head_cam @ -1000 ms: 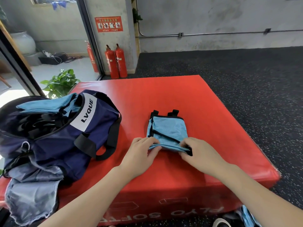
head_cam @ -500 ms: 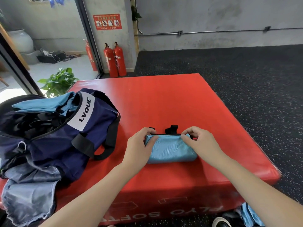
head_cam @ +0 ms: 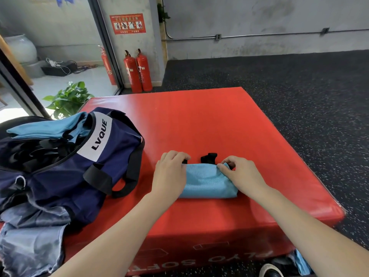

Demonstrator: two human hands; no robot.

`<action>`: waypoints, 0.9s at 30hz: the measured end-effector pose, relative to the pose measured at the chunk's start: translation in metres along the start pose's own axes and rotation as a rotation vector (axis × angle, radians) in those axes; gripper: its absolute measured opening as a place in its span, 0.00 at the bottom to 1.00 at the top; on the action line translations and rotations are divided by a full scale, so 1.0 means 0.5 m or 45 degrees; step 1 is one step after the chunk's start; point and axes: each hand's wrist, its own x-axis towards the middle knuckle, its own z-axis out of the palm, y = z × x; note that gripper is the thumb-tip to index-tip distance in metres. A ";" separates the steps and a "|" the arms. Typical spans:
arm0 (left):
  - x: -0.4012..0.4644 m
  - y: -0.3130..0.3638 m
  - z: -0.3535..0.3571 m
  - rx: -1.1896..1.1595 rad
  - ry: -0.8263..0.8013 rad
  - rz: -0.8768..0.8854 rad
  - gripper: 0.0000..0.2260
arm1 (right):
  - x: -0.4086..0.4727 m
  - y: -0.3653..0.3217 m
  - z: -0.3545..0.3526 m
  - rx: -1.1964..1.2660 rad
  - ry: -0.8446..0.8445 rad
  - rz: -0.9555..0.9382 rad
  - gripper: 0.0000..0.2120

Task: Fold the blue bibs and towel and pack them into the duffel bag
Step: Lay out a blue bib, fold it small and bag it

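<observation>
A light blue bib [head_cam: 207, 181] with black trim lies folded into a short bundle on the red plyo box [head_cam: 199, 120], black straps poking out at its far edge. My left hand [head_cam: 169, 172] covers its left end, fingers curled over the far edge. My right hand [head_cam: 239, 174] pinches the far right corner between thumb and fingers. The navy LVQUE duffel bag [head_cam: 65, 166] sits open at the left of the box, with folded blue bibs [head_cam: 46, 128] showing in its mouth.
A grey-blue cloth [head_cam: 30, 236] hangs off the box's near left edge under the bag. More blue fabric [head_cam: 301, 264] and a shoe lie on the floor at the bottom right. Red fire extinguishers [head_cam: 137, 70] and a plant [head_cam: 67, 98] stand behind the box.
Both hands folded the near half of the bib away over the far half, making it a shorter bundle. They now hold its far edge instead of its near edge.
</observation>
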 end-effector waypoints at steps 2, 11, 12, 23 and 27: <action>-0.001 0.006 0.001 -0.059 -0.093 0.174 0.12 | 0.001 -0.002 -0.001 -0.010 -0.009 0.005 0.07; -0.012 0.035 -0.008 0.323 -0.354 0.033 0.11 | -0.016 -0.016 -0.011 -0.152 -0.028 0.130 0.17; -0.011 0.041 -0.015 0.371 -0.340 -0.027 0.11 | -0.020 -0.019 -0.012 -0.166 -0.030 0.143 0.19; -0.041 0.054 -0.026 -0.094 -0.472 -0.258 0.08 | -0.037 -0.043 0.002 0.119 -0.151 0.238 0.23; -0.048 0.046 -0.033 -0.317 -0.524 -0.386 0.07 | -0.022 -0.036 0.011 0.324 -0.226 0.357 0.19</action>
